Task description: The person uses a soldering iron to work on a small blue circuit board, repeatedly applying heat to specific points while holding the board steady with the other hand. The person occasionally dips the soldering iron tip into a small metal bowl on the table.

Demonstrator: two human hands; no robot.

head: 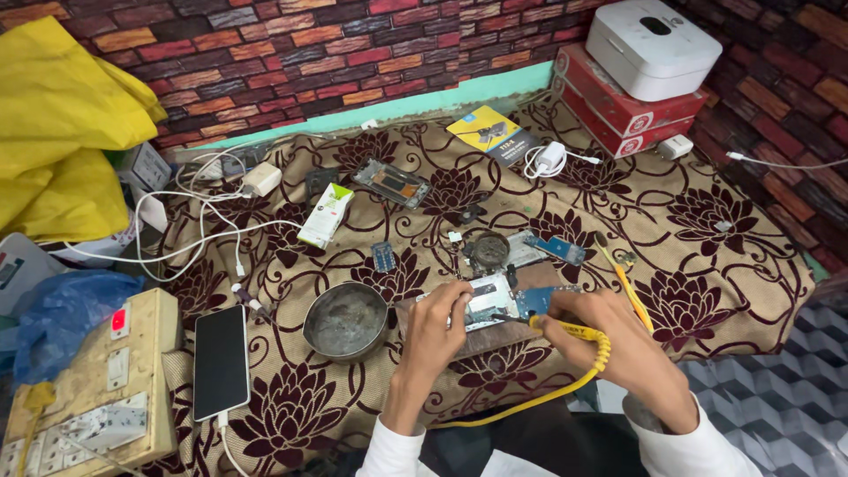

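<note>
Opened phone (488,299) lies on a brown pad on the floral surface (707,265). Left hand (439,329) pinches its edge; right hand (609,336) grips a yellow-corded iron (565,329). Best: steady wrists, keep cord clear.

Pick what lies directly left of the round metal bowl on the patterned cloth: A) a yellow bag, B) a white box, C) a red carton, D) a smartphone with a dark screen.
D: the smartphone lies flat, screen up, just left of the metal bowl, with a white cable at its lower end.
</note>
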